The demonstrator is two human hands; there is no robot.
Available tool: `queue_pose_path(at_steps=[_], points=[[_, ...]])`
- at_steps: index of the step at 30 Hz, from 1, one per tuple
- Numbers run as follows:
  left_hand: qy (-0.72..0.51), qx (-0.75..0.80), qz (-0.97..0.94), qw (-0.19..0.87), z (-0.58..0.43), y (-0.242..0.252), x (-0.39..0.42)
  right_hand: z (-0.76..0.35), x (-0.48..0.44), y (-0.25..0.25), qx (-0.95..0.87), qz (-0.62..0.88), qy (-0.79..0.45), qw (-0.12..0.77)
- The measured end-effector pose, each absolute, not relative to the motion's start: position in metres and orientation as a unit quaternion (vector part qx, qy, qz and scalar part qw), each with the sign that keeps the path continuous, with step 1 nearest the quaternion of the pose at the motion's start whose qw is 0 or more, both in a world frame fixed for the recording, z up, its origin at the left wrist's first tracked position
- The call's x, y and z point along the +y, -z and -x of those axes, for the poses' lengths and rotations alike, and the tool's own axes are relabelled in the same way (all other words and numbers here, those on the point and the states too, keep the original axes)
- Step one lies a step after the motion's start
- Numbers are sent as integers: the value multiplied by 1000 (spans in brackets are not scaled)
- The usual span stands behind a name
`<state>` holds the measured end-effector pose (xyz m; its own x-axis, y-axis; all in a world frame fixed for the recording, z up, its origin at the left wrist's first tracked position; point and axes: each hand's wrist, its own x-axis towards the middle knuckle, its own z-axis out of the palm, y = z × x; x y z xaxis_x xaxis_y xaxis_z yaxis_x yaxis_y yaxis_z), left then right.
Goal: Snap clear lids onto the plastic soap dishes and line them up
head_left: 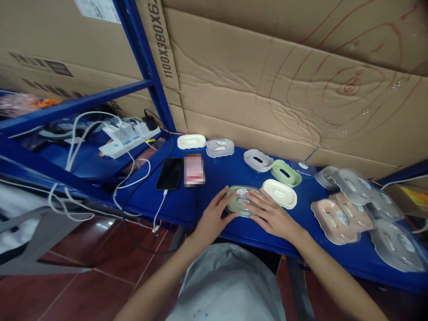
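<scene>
A light green soap dish (245,211) with a clear lid and a round sticker lies on the blue table near its front edge. My left hand (216,215) grips its left end, thumb at the near side and fingers at the far side. From the right, my right hand (272,215) grips the same dish, fingers across the lid and thumb at the near edge. Just behind the right hand is a cream inner tray (280,194). Past it sit a green open dish (286,173) with a slot and a lilac open dish (257,160).
At the right stand lidded pink dishes (336,219) and grey dishes (396,245). A clear lid (303,167), a lidded lilac dish (220,148) and another cream tray (191,141) lie along the cardboard (234,102). A phone (170,174) with a cable and a power strip (129,141) are left.
</scene>
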<state>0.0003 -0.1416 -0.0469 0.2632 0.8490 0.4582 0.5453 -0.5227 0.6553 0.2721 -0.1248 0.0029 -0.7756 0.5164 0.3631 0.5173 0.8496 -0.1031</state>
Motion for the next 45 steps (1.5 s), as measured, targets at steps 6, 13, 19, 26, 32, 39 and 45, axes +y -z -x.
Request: queue_pose_path(at_steps=[6, 13, 19, 26, 32, 39, 45], points=[[-408, 459, -768, 183, -1, 48, -142, -266, -125, 8, -934, 277, 31, 224], [-359, 497, -780, 122, 2, 35, -128, -280, -99, 1, -911, 333, -6, 242], [-271, 557, -785, -3, 11, 1, -63, -288, -41, -9, -817, 496, 21, 294], [-248, 469, -847, -16, -26, -16, -42, -301, -34, -2, -753, 528, -62, 387], [-184, 364, -911, 60, -71, -25, -10, -336, -21, 0, -634, 572, -157, 496], [-214, 348, -897, 168, -99, -19, 15, -363, 0, 16, -530, 625, -168, 547], [-345, 353, -795, 353, -83, -27, -13, -352, -23, 1, -558, 649, -37, 515]])
